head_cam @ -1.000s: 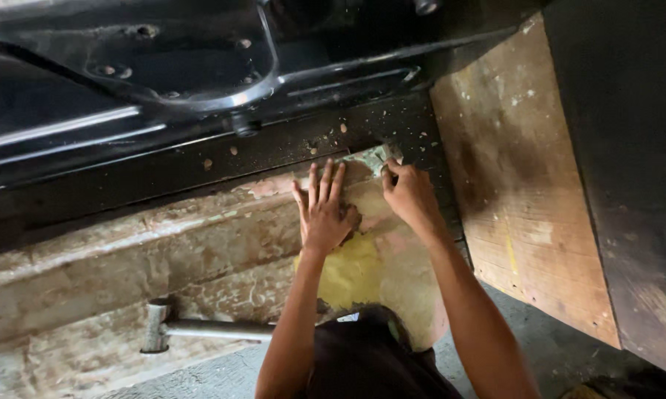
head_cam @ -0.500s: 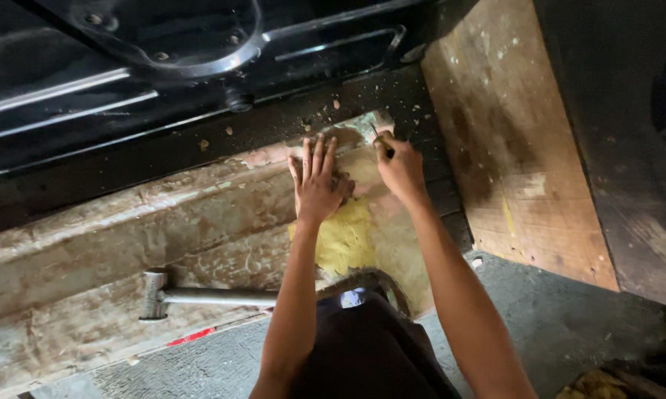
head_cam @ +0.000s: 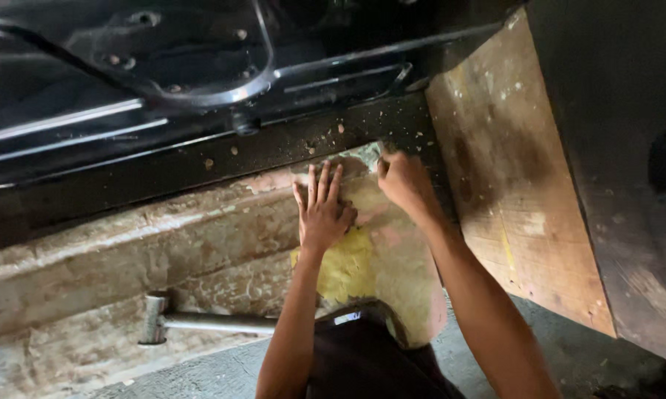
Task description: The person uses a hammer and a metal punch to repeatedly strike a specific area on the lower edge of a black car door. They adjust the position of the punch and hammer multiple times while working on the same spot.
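My left hand (head_cam: 322,210) lies flat with fingers spread on a worn, filler-coated sill panel (head_cam: 200,236) below a black vehicle body (head_cam: 163,74). Just to its right, my right hand (head_cam: 403,181) is closed on a small grey-green piece (head_cam: 370,154), pressed to the panel's upper edge where it meets the black strip. What the piece is cannot be told. A yellow filler patch (head_cam: 347,266) sits just below my left wrist.
A metal hammer (head_cam: 200,321) lies on the lower ledge at the left. A stained wooden board (head_cam: 510,192) leans at the right, with a dark panel (head_cam: 628,148) beyond it. Crumbs of filler dot the black strip (head_cam: 274,148). My dark-clothed knee (head_cam: 362,362) is at the bottom.
Both hands stay at the same spot on the panel. My right hand shifts slightly along the upper edge, covering more of the grey-green piece. The view has swayed a little.
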The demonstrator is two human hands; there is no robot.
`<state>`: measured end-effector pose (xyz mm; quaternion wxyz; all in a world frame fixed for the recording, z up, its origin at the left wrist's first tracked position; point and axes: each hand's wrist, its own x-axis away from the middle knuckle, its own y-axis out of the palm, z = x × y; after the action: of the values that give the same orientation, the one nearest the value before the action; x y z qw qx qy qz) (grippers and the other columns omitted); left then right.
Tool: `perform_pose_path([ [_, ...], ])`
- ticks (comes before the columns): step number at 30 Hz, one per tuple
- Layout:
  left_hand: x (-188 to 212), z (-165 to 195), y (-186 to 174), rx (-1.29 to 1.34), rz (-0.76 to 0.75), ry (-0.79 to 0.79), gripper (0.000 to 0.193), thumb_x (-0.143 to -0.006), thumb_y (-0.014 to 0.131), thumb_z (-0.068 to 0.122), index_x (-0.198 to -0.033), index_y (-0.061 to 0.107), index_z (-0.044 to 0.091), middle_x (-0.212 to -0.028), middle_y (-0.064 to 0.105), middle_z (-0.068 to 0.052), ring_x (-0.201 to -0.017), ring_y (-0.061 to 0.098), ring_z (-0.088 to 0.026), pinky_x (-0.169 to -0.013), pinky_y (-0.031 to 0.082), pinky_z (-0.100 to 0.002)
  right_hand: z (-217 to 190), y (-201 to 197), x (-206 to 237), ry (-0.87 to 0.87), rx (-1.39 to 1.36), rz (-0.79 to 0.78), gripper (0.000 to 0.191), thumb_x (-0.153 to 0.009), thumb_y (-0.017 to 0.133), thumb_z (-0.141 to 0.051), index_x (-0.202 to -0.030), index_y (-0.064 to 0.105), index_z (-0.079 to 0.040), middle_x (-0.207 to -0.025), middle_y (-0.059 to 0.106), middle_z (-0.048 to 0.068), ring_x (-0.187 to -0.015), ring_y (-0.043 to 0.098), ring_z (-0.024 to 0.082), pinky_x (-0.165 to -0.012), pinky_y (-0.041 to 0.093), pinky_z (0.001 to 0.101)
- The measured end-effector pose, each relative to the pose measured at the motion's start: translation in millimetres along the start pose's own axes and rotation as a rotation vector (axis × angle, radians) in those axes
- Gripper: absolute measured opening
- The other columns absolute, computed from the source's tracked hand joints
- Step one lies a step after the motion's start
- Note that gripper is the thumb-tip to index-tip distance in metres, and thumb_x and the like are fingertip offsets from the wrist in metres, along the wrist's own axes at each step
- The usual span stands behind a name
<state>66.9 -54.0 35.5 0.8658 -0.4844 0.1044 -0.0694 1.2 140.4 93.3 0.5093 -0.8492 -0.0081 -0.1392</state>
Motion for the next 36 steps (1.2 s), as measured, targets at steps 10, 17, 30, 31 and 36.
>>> perform_pose_path([
  [10, -8.5, 3.8, -13.1, -0.013, -0.055, -0.028, 0.094, -0.083, 0.067, 0.048, -0.163, 0.026, 0.020, -0.169, 0.024, -0.007, -0.157, 0.013, -0.032, -0.121, 0.006, -0.068, 61.1, -0.8, 14.0, 0.021, -0.196, 0.144, 0.029, -0.096, 0.066, -0.028, -0.115, 0.076, -0.009, -0.104, 0.074, 0.021, -0.095, 0.071, 0.038, -0.075, 0.058, 0.0450],
  [17, -8.8, 4.9, -8.5, -0.029, -0.090, -0.065, 0.095, -0.079, 0.068, 0.047, -0.161, 0.027, 0.021, -0.168, 0.024, -0.006, -0.156, 0.013, -0.030, -0.121, 0.005, -0.066, 42.4, 18.8, 48.1, -0.203, -0.305, 0.323, 0.031, -0.098, 0.070, -0.028, -0.117, 0.074, -0.004, -0.103, 0.073, 0.023, -0.098, 0.071, 0.039, -0.077, 0.059, 0.0416],
  [30, -8.2, 1.7, -16.4, -0.031, -0.070, -0.061, 0.102, -0.081, 0.067, 0.048, -0.162, 0.020, 0.009, -0.170, 0.021, -0.005, -0.158, 0.012, -0.026, -0.124, 0.006, -0.063, -6.2, 9.0, 17.0, -0.267, -0.015, 0.077, 0.031, -0.093, 0.067, -0.026, -0.117, 0.074, -0.008, -0.097, 0.073, 0.024, -0.087, 0.068, 0.046, -0.079, 0.056, 0.0522],
  [31, -9.0, 1.6, -16.0, -0.037, -0.063, -0.056, 0.102, -0.081, 0.067, 0.048, -0.162, 0.020, 0.008, -0.170, 0.021, -0.006, -0.159, 0.013, -0.026, -0.124, 0.006, -0.063, -5.1, 10.9, 15.7, -0.252, -0.001, 0.065, 0.031, -0.094, 0.066, -0.025, -0.117, 0.074, -0.007, -0.096, 0.073, 0.024, -0.089, 0.069, 0.045, -0.079, 0.056, 0.0519],
  [36, -8.0, -2.4, -11.5, -0.024, -0.082, -0.058, 0.102, -0.081, 0.067, 0.049, -0.162, 0.021, 0.006, -0.170, 0.021, -0.007, -0.158, 0.012, -0.027, -0.123, 0.005, -0.064, -10.7, 21.8, 13.3, -0.282, -0.039, 0.125, 0.030, -0.095, 0.063, -0.025, -0.117, 0.073, -0.006, -0.097, 0.072, 0.025, -0.088, 0.070, 0.043, -0.077, 0.058, 0.0514],
])
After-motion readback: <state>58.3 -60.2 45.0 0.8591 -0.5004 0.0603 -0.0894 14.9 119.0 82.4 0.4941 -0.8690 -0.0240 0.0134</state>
